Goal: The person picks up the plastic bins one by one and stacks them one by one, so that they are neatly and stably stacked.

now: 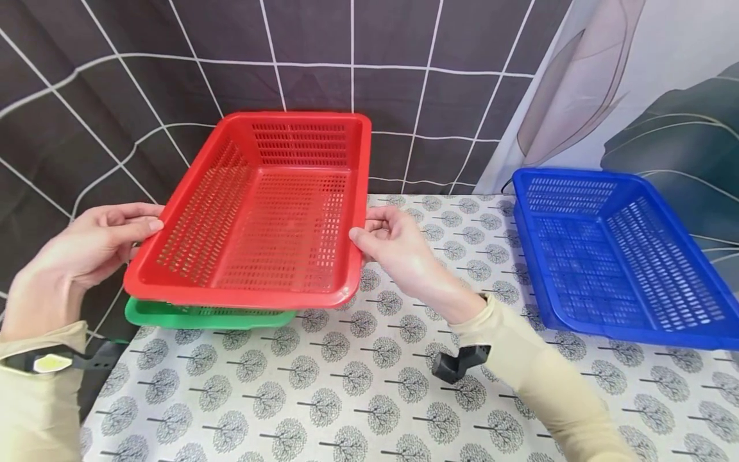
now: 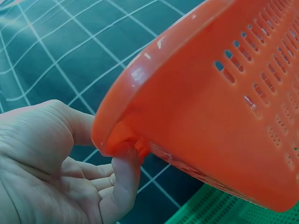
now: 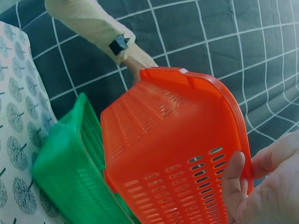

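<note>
A red plastic basket (image 1: 288, 231) with slotted walls is held up by its two long rims, tilted over a green basket (image 1: 213, 317). My left hand (image 1: 98, 240) pinches the left rim, thumb on top; the left wrist view shows a finger curled under that rim (image 2: 110, 121). On the other side my right hand (image 1: 398, 247) pinches the right rim, thumb above and fingers beneath. In the right wrist view the green basket (image 3: 70, 172) stands on the table, and the red basket's lower part overlaps its opening. Most of the green basket is hidden in the head view.
A blue basket (image 1: 543, 314) of similar shape sits on the right of the table. The tree-print cloth (image 1: 346, 410) covers the tabletop. Behind hangs a dark curtain with white grid lines (image 1: 392, 90), and a pale patterned curtain (image 1: 583, 83) hangs at the right.
</note>
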`<state>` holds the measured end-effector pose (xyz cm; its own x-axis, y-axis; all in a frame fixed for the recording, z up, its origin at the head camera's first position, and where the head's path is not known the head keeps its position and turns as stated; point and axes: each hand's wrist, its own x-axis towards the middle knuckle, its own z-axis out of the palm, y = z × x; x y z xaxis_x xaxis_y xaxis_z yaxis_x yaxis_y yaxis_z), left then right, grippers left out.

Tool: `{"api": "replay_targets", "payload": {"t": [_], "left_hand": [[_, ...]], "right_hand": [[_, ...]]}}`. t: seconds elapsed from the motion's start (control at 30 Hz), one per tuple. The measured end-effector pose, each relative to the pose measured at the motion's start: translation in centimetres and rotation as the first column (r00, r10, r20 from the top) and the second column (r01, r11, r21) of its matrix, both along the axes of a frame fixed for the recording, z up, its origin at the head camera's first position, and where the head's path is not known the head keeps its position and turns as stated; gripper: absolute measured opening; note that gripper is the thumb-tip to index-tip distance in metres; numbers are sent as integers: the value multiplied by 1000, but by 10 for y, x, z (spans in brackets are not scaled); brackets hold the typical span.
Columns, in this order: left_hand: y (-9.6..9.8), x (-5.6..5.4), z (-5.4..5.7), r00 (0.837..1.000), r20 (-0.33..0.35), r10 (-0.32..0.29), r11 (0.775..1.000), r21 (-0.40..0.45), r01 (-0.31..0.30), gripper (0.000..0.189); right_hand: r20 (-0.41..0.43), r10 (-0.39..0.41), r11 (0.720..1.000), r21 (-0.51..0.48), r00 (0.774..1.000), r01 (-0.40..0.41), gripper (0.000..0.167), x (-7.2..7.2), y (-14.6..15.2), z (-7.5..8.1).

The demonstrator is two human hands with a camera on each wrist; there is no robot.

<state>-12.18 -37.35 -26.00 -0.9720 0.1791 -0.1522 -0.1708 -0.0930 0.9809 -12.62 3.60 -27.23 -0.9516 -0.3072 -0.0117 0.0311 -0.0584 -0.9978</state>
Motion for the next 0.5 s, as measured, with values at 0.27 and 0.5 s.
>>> {"api": "replay_targets", "payload": {"t": [0.27, 0.5], "left_hand": [[-19, 2, -6, 1000, -3, 12, 999, 43, -12, 29], [-33, 6, -8, 998, 18, 57, 995, 78, -59, 30]], "right_hand": [[8, 7, 999, -38, 1000, -7, 30, -1, -21, -6], [1, 40, 996, -75, 999, -40, 31, -3, -38, -11]]}}
